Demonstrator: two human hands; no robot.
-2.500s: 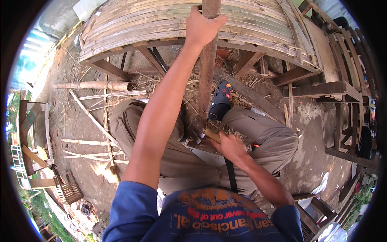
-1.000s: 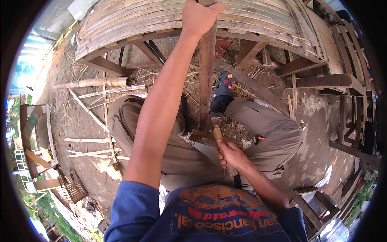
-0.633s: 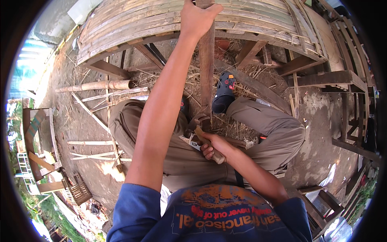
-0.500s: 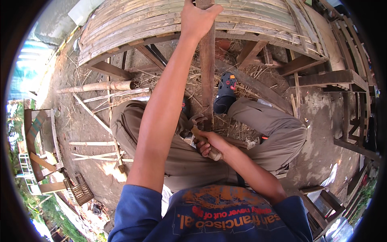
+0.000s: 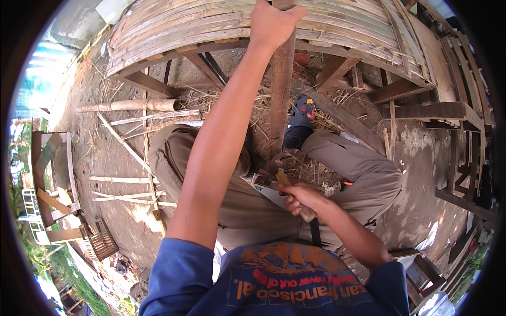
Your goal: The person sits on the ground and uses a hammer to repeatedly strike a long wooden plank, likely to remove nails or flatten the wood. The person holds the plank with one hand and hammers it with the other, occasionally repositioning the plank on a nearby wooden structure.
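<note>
My left hand (image 5: 275,25) reaches up and is closed around the upper part of an upright brown wooden post (image 5: 281,89), whose foot comes down between my legs. In my right hand (image 5: 304,199), low over my lap, is a claw hammer with a worn wooden handle (image 5: 284,179). Its dark metal head lies close to the foot of the post, and I cannot tell whether they touch. Under the hammer, a pale handsaw blade (image 5: 268,193) lies across my thigh, partly covered by my right hand.
A bamboo-slat platform (image 5: 195,29) on wooden legs stands in front. Bamboo poles (image 5: 129,105) and thin strips lie on the dirt at left. A loose board (image 5: 345,118) lies beside my dark clog (image 5: 299,124). Wooden frames stand at right, and a wooden chair (image 5: 52,179) at left.
My right hand has moved right and slightly down with the hammer, uncovering more of the saw blade. My left hand keeps its hold on the post while the whole view has shifted slightly.
</note>
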